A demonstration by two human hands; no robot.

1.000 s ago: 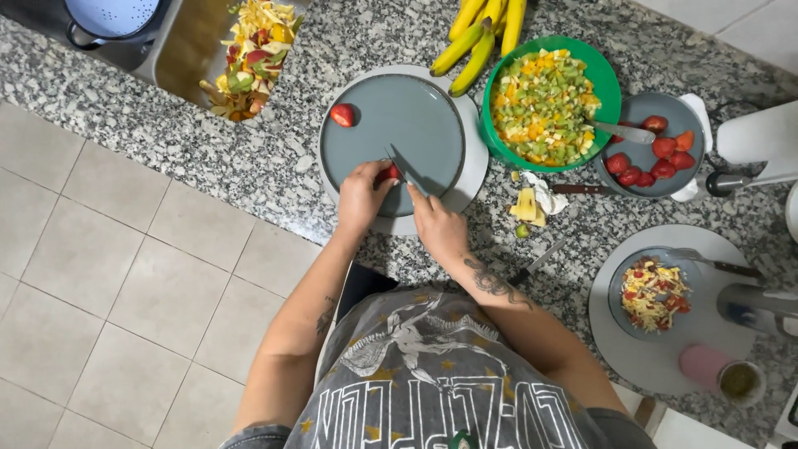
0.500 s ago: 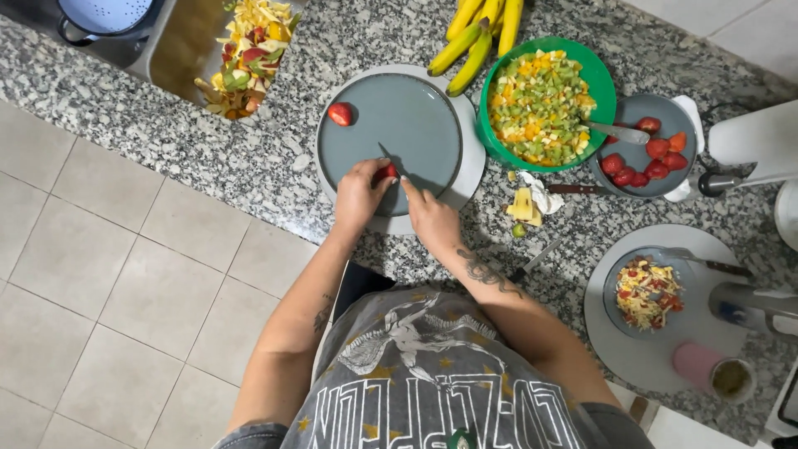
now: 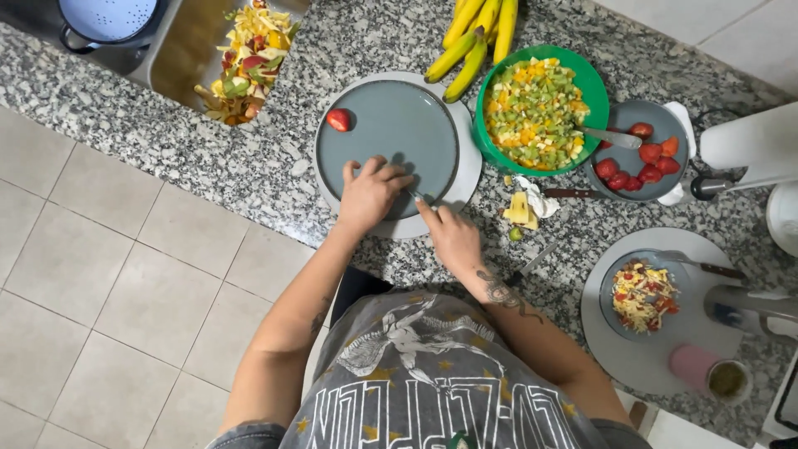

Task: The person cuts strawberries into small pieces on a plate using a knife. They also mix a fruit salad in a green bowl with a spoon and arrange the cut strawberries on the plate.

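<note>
On the grey plate [image 3: 391, 133], near its front edge, the left hand [image 3: 368, 194] lies with fingers curled down over something I cannot make out, so whether its grip is clamped on anything I cannot tell. The right hand [image 3: 451, 235] sits just beside it, its grip closed around a knife [image 3: 418, 198] whose blade is mostly hidden between the two hands. A strawberry piece [image 3: 338, 120] rests alone at the plate's left rim. The plate stands on a speckled stone surface [image 3: 274, 158]. Just right of it is a green bowl [image 3: 582, 79] of chopped fruit, with bananas [image 3: 474, 37] touching its rim. Farther right, a small dish [image 3: 619, 116] holds more strawberries [image 3: 632, 162]. Fruit peels [image 3: 245, 58] lie heaped in the sink [image 3: 179, 54] at upper left.
</note>
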